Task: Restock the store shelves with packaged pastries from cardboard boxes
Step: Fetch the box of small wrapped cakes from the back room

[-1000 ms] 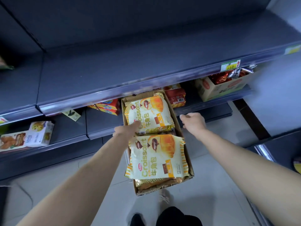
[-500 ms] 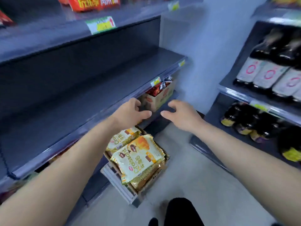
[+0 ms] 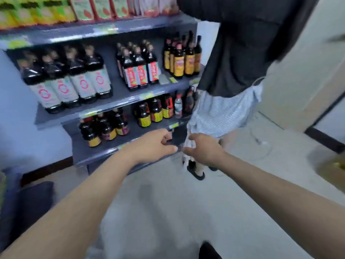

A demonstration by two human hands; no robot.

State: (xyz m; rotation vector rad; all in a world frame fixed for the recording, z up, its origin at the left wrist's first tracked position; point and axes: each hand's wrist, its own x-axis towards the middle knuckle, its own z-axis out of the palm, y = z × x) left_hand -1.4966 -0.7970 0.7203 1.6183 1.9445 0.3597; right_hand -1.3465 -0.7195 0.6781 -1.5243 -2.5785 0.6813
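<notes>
Both arms are stretched toward 12 o'clock over the pale floor [image 3: 177, 202]. The left hand [image 3: 155, 146] is held empty, fingers loosely curled, thumb pointed at the right hand [image 3: 204, 151] just beside it, whose fingers are likewise loosely curled on nothing. Dark bottles [image 3: 84, 83] are ranged on grey shelves [image 3: 119, 99] at 10 o'clock. A person [image 3: 242, 53] in a dark top is seen at 1 o'clock. Where the packaged pastries lie cannot be told; a blurred yellow shape [image 3: 334, 169] sits at 3 o'clock.

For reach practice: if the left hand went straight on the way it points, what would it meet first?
Probably the front edge of the lowest bottle shelf, close beyond the left hand; past that, the standing person's shorts. Blur leaves depth uncertain.
</notes>
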